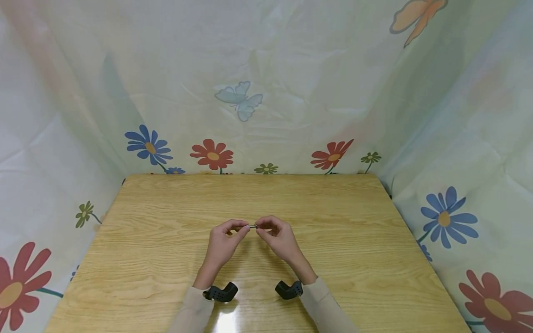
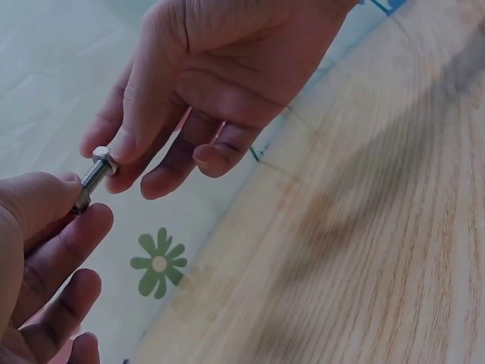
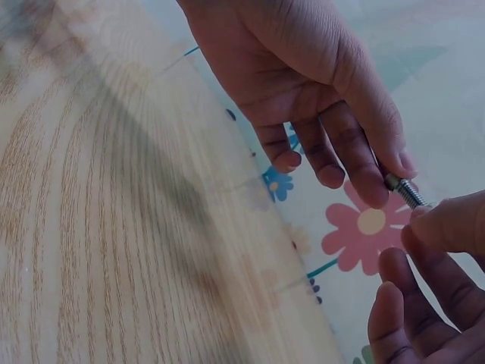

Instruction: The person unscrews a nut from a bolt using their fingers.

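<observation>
A small metal bolt with a threaded shank spans the gap between the two hands, above the table. My left hand pinches one end of it between thumb and forefinger. At the other end, the thumb and fingertips of my right hand grip it. In the left wrist view a hexagonal piece shows on the bolt by the right fingertips; whether it is the head or a nut I cannot tell. The right wrist view shows bare thread between the hands. Fingertips partly hide both ends.
Beneath the hands lies a wooden table with light grain. A pale curtain printed with flowers and butterflies surrounds its back and sides. Each wrist wears a black camera mount, one left and one right.
</observation>
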`<state>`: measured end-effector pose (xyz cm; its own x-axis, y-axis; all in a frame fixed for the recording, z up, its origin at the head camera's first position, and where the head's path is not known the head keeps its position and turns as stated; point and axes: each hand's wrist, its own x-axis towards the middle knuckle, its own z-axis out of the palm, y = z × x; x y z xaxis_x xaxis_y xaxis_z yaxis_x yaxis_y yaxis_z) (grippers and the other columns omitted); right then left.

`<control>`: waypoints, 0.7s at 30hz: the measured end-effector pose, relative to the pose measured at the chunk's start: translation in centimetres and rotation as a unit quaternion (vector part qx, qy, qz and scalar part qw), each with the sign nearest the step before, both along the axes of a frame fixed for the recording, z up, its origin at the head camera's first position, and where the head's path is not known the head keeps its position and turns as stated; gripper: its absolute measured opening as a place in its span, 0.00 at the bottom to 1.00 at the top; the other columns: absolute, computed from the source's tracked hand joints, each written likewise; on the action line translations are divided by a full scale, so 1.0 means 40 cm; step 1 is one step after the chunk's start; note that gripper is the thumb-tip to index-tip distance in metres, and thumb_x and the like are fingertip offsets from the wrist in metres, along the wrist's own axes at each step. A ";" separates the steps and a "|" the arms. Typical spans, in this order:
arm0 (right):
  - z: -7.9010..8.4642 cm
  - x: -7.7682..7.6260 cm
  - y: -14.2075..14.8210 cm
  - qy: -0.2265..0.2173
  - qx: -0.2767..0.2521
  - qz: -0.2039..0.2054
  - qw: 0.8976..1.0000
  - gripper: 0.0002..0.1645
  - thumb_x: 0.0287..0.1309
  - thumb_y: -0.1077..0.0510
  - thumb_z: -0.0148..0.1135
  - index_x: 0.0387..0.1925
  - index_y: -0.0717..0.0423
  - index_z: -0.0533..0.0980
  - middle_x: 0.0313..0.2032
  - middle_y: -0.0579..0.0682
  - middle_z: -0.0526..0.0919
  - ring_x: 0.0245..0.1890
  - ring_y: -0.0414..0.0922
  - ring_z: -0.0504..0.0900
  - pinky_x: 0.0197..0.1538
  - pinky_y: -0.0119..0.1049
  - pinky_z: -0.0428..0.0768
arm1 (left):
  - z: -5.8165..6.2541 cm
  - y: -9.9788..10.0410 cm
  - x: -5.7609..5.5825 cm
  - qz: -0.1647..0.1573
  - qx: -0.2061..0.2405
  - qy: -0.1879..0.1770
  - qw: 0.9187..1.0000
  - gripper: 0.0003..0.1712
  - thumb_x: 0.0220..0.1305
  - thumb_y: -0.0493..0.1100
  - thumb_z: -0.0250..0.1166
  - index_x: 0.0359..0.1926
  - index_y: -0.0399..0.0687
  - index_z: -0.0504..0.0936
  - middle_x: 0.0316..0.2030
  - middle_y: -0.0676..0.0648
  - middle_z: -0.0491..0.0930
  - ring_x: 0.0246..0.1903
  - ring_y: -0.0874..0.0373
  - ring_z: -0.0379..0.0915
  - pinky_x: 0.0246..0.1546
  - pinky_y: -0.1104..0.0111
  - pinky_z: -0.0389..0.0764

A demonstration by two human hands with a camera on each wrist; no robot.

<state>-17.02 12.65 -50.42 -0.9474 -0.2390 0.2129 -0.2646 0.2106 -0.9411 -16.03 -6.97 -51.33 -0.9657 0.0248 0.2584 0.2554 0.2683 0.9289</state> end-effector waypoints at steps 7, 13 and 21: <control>0.004 -0.001 0.003 0.010 -0.016 0.019 1.000 0.15 0.68 0.63 0.66 0.54 0.60 0.80 0.51 0.60 0.84 0.51 0.51 0.84 0.47 0.37 0.85 | 0.000 0.001 0.002 0.008 -0.004 0.003 1.000 0.09 0.66 0.47 0.73 0.43 0.50 0.91 0.35 0.55 0.89 0.40 0.59 0.82 0.45 0.63 0.75; 0.003 -0.003 0.002 -0.019 -0.013 0.006 1.000 0.17 0.73 0.57 0.62 0.59 0.57 0.78 0.49 0.59 0.85 0.50 0.57 0.83 0.49 0.43 0.86 | 0.003 0.001 0.003 0.007 0.000 0.007 1.000 0.09 0.66 0.46 0.73 0.43 0.48 0.91 0.36 0.54 0.89 0.40 0.58 0.82 0.45 0.60 0.75; 0.007 -0.003 -0.003 -0.055 -0.003 -0.014 0.998 0.16 0.75 0.53 0.59 0.57 0.56 0.80 0.43 0.59 0.89 0.46 0.61 0.86 0.48 0.47 0.85 | 0.002 0.000 0.001 0.005 -0.002 0.012 1.000 0.11 0.66 0.47 0.73 0.44 0.46 0.91 0.37 0.55 0.89 0.40 0.58 0.82 0.46 0.61 0.75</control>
<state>-17.15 12.51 -50.15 -0.9714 -0.2109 0.1092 -0.1542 0.2106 -0.9653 -15.97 -6.96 -51.27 -0.9597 0.0160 0.2805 0.2739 0.2756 0.9214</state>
